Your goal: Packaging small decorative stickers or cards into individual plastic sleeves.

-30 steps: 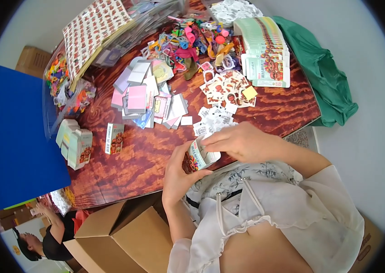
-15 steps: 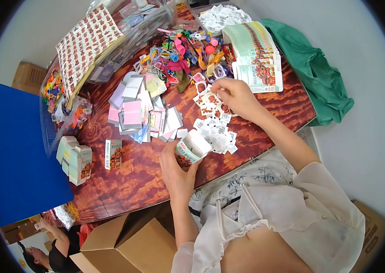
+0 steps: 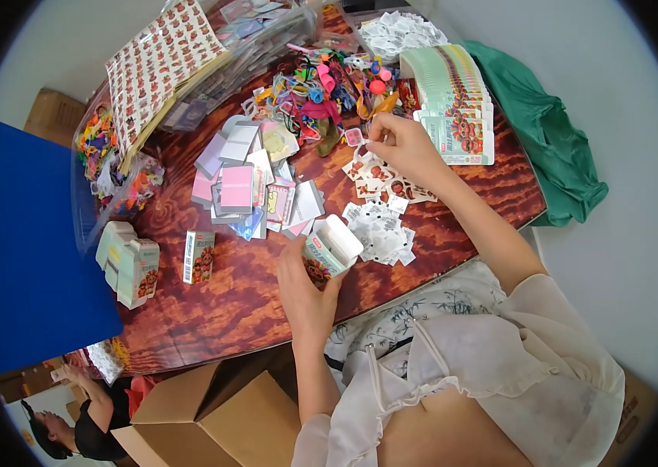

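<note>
Worn on the head, the camera looked down past the wearer's pale blouse [image 3: 469, 350] onto the table [image 3: 236, 307]; it sat near both the left hand [image 3: 309, 292] and right hand [image 3: 403, 148], yet its wide fisheye took in the wall [image 3: 632, 156] beyond; the table's edge ran aslant; the view's corners fell into black.

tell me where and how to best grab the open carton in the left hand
Best by the lower printed body of the open carton, from the left and near side, pressing opposite sides, much as the left grip does. The mouth and white flap lie toward its far right end, so this leaves them free. A light squeeze seems wise, since an open end may buckle.
</note>
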`<state>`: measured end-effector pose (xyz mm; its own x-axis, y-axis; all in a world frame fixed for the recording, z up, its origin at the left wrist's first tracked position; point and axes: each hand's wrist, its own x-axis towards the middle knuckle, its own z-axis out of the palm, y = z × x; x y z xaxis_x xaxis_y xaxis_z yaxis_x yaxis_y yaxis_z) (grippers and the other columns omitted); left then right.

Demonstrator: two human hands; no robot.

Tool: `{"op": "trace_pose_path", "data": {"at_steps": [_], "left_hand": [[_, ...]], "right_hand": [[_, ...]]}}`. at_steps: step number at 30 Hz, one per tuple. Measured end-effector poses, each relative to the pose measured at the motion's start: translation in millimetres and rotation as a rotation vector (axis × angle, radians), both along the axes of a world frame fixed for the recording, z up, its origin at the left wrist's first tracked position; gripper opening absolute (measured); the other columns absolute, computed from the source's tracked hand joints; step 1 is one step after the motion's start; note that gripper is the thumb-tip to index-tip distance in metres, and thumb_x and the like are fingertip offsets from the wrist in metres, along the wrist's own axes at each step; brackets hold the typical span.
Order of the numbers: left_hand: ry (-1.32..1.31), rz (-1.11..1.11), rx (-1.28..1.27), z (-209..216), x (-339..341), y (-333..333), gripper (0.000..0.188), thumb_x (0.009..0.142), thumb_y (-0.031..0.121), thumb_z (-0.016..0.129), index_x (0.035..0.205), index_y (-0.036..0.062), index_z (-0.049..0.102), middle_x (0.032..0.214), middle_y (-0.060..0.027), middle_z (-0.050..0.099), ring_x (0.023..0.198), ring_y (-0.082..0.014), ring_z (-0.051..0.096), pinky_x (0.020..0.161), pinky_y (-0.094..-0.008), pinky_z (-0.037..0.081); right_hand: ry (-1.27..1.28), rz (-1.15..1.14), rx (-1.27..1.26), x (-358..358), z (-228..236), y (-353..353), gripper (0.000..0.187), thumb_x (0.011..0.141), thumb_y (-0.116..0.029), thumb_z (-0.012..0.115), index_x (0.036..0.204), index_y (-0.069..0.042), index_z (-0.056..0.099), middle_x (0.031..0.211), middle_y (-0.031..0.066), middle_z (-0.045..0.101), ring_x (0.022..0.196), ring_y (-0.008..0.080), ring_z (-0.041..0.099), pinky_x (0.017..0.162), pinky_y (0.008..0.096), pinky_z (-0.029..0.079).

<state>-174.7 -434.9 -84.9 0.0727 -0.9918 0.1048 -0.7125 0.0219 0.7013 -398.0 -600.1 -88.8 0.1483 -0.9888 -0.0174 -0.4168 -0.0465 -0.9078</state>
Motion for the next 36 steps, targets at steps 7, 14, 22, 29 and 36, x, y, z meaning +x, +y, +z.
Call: {"op": "trace_pose_path", "data": {"at_steps": [7,14,22,29,36], "left_hand": [[-0.068,0.111,0.018,3.1,-14.9,-18.5,0.07,0.065,0.017,0.089,0.123,0.0035,0.053,0.111,-0.0145,0.059,0.105,-0.0337,0.058,0.086,-0.0421,0.048],[-0.222,0.069,-0.01,0.2,-20.6,-23.0,0.074,0.064,0.021,0.09,0.124,0.0042,0.052,0.11,-0.0148,0.059,0.104,-0.0359,0.056,0.083,-0.0454,0.048],[-0.163,0.047,0.019,-2.4,-21.0,-27.1,0.077,0.069,0.023,0.088,0.131,0.0043,0.046,0.123,-0.0167,0.054,0.113,-0.0377,0.054,0.087,-0.0466,0.049],[-0.118,0.039,-0.018,-3.5,-19.7,-34.2,0.075,0.07,0.021,0.088,0.13,0.0018,0.047,0.118,-0.0181,0.055,0.111,-0.038,0.055,0.089,-0.0459,0.048],[0.093,0.047,0.042,1.1,-8.6,-34.8,0.072,0.069,0.015,0.087,0.127,0.0003,0.048,0.117,-0.019,0.056,0.108,-0.0382,0.056,0.088,-0.0438,0.047]], "right_hand": [[-0.27,0.126,0.032,37.0,-3.4,57.3,0.013,0.082,-0.005,0.072,0.083,-0.005,0.06,0.08,0.0016,0.061,0.075,0.0097,0.058,0.065,0.0261,0.047],[0.107,0.075,-0.512,54.8,-0.5,59.3,0.016,0.071,-0.007,0.078,0.075,-0.006,0.062,0.115,0.0097,0.062,0.116,0.0319,0.05,0.099,0.0432,0.04],[0.159,0.37,-0.399,49.8,-24.1,46.1,0.012,0.08,-0.015,0.068,0.085,-0.005,0.075,0.118,0.01,0.067,0.121,0.032,0.054,0.102,0.0435,0.042],[0.141,-0.136,-0.389,59.2,-30.2,-57.5,0.015,0.089,-0.008,0.066,0.101,0.002,0.067,0.099,0.0116,0.068,0.09,0.0214,0.069,0.077,0.0348,0.053],[-0.15,-0.14,-0.358,42.2,-12.5,-28.7,0.019,0.086,-0.003,0.069,0.104,0.001,0.067,0.09,0.0068,0.067,0.062,0.0092,0.063,0.054,0.0264,0.049]]}}
